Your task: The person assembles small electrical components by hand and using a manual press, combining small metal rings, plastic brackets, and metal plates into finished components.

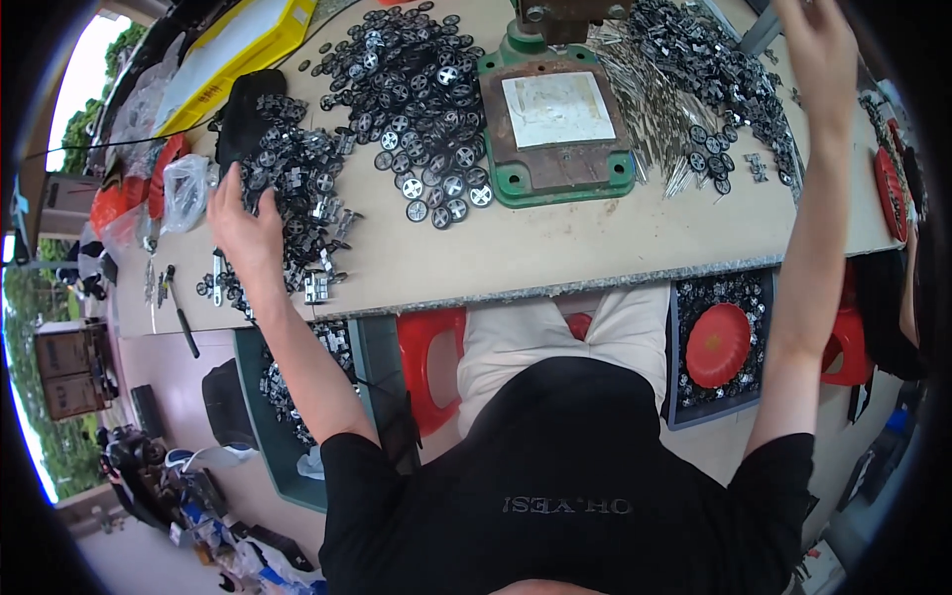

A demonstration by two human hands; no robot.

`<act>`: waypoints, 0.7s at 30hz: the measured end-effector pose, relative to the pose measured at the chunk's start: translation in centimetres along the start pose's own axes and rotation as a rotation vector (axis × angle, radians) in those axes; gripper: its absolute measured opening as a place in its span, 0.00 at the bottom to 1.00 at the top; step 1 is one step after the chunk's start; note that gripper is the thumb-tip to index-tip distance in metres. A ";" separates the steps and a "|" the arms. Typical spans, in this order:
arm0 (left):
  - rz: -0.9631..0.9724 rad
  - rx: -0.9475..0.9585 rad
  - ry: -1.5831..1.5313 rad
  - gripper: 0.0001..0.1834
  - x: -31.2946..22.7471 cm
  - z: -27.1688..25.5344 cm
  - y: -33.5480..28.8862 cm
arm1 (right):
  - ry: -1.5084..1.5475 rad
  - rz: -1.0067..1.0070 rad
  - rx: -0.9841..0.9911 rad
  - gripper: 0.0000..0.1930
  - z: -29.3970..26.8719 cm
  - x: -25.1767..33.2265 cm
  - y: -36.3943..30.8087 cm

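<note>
My left hand (245,233) is over the left part of the table with its fingers apart, holding nothing I can see. It is beside a heap of small black-and-silver clip-like parts (315,188). My right arm stretches far forward, and my right hand (821,69) is at the top right edge of the view. Its visible fingers are spread, though the tips are partly cut off. A grey metal bar (762,32) is just left of that hand. Between my hands stands a green press base (560,190) with a pale plate (558,109) on top.
Black spoked wheels (412,109) lie heaped left of the press; thin metal rods (645,99) and more small parts (714,59) lie to its right. A hammer (182,312) crosses the table's left front edge. Below are a green bin (260,421) and a red dish (719,345) in a grey bin.
</note>
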State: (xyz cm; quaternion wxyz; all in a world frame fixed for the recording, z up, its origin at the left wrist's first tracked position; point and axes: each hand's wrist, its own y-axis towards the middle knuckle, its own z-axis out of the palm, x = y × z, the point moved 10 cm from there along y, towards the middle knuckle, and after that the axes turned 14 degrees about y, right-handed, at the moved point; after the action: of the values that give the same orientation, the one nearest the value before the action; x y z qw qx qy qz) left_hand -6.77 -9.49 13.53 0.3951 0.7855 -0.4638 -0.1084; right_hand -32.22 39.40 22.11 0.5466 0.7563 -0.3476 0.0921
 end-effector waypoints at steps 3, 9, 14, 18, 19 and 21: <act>-0.083 0.068 -0.217 0.17 -1.7 -0.1 -3.3 | 0.181 0.070 -0.027 0.10 3.5 1.6 -9.4; -0.090 0.561 -0.483 0.12 -12.0 4.8 -9.5 | 0.225 0.415 -0.002 0.06 2.9 -3.8 -19.8; -0.215 0.553 -0.637 0.11 -10.5 6.0 -10.8 | 0.252 0.604 0.092 0.06 3.6 -5.1 -21.4; -0.426 0.561 -0.980 0.13 -10.5 5.2 -11.3 | 0.194 0.600 0.317 0.06 5.4 -4.6 -21.7; -0.459 0.608 -1.106 0.13 -11.5 5.0 -11.7 | 0.178 0.606 0.306 0.06 5.3 -4.7 -21.6; -0.478 0.706 -1.401 0.14 -14.6 3.5 -12.5 | 0.057 0.503 0.429 0.07 6.8 -4.0 -20.9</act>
State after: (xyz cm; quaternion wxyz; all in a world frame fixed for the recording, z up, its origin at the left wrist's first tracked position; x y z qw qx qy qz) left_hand -8.55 3.80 -0.68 -0.2907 0.6913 -0.4298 -0.5028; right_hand -23.73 38.41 1.45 0.3444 0.7416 -0.4808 0.3165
